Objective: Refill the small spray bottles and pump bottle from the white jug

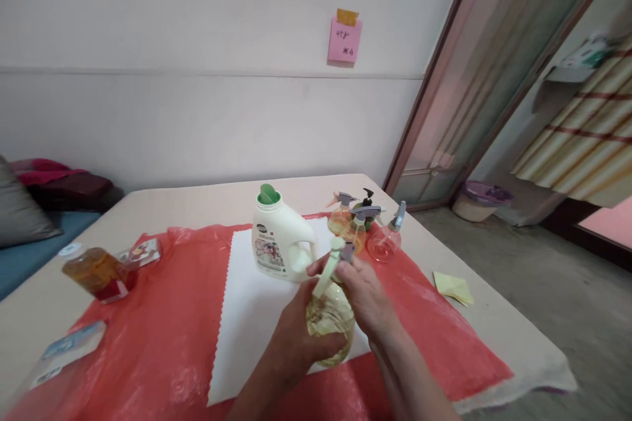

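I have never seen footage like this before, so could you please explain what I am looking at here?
There is no machine: a person wears a camera on the head, looking down at their own bare hands. The left hand grips a round spray bottle of yellowish liquid; the right hand is at its trigger top. On the table lie a red plastic sheet and white paper, with a white detergent jug, more spray bottles and an amber bottle on its side.
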`<control>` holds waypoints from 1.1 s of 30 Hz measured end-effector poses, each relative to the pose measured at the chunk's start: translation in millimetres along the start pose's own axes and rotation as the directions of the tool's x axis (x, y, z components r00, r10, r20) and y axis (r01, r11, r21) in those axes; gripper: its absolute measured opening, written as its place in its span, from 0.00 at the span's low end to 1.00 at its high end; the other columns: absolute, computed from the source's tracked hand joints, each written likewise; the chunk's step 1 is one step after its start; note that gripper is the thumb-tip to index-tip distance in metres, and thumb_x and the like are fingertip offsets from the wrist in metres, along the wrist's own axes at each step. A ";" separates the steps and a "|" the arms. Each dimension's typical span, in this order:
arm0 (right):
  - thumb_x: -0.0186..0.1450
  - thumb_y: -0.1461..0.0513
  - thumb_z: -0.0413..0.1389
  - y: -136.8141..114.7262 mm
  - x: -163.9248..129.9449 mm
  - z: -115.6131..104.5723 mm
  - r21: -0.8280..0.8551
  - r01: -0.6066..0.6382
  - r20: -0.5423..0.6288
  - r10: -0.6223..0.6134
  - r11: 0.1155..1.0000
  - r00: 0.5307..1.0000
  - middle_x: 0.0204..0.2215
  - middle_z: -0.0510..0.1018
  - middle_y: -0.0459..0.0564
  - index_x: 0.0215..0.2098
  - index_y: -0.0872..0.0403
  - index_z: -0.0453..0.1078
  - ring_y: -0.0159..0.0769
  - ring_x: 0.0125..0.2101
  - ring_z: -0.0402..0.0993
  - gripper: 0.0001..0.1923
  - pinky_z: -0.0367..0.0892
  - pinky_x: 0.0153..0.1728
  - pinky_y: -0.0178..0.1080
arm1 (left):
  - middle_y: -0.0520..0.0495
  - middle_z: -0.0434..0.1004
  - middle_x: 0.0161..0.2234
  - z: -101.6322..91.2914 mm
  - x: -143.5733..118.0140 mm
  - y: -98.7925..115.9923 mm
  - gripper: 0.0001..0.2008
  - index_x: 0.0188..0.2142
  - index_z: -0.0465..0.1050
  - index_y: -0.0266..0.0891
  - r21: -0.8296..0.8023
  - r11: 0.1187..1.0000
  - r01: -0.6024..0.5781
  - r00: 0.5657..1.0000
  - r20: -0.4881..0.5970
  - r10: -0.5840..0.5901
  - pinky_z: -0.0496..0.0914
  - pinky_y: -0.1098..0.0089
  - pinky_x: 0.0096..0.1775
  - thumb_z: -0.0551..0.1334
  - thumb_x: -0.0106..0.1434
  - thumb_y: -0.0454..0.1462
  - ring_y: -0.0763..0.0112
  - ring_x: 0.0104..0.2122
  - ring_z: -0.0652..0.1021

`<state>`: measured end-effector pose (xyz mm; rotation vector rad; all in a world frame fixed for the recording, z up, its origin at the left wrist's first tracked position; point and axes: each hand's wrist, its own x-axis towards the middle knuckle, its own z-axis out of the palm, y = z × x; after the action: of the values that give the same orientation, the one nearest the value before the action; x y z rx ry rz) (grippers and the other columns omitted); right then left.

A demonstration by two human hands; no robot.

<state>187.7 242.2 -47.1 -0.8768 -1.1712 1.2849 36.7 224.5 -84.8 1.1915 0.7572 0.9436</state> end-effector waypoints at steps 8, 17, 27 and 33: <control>0.61 0.44 0.61 30.2 4.0 13.3 0.445 -0.152 0.046 0.147 0.882 0.988 0.64 0.68 0.52 0.57 0.46 0.70 0.44 0.62 0.63 0.30 0.56 0.63 0.49 | 0.41 0.78 0.50 -23.8 -10.5 31.2 0.33 0.55 0.69 0.39 0.054 0.981 -0.184 0.950 -0.246 0.192 0.68 0.60 0.52 0.73 0.51 0.43 0.52 0.51 0.76; 0.59 0.45 0.64 50.7 -20.7 51.2 0.650 -0.540 0.366 0.402 0.536 0.839 0.45 0.82 0.48 0.51 0.49 0.71 0.34 0.36 0.81 0.27 0.74 0.36 0.33 | 0.43 0.81 0.43 -24.9 -19.4 52.3 0.34 0.54 0.70 0.40 -0.003 0.985 -0.174 0.902 -0.402 0.158 0.72 0.62 0.47 0.75 0.48 0.41 0.55 0.44 0.80; 0.68 0.38 0.42 45.5 -14.7 49.4 0.411 -0.708 0.182 0.710 0.574 0.681 0.19 0.77 0.53 0.39 0.57 0.72 0.26 0.13 0.67 0.34 0.57 0.13 0.24 | 0.38 0.81 0.44 -34.0 -22.3 74.9 0.19 0.46 0.78 0.40 -0.159 0.948 -0.275 0.833 -0.532 0.152 0.72 0.60 0.50 0.68 0.59 0.47 0.53 0.51 0.77; 0.64 0.40 0.53 48.0 -18.4 48.7 0.444 -0.654 0.220 0.632 0.613 0.743 0.25 0.80 0.51 0.43 0.55 0.72 0.28 0.18 0.72 0.27 0.64 0.19 0.27 | 0.40 0.80 0.46 -37.1 -22.0 70.5 0.14 0.41 0.79 0.40 -0.073 0.950 -0.305 0.757 -0.623 0.195 0.73 0.63 0.48 0.71 0.57 0.43 0.55 0.50 0.77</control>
<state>130.6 224.2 -85.0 -0.9065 -0.4710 2.0953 -19.4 226.9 -24.2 0.8373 1.0133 1.6355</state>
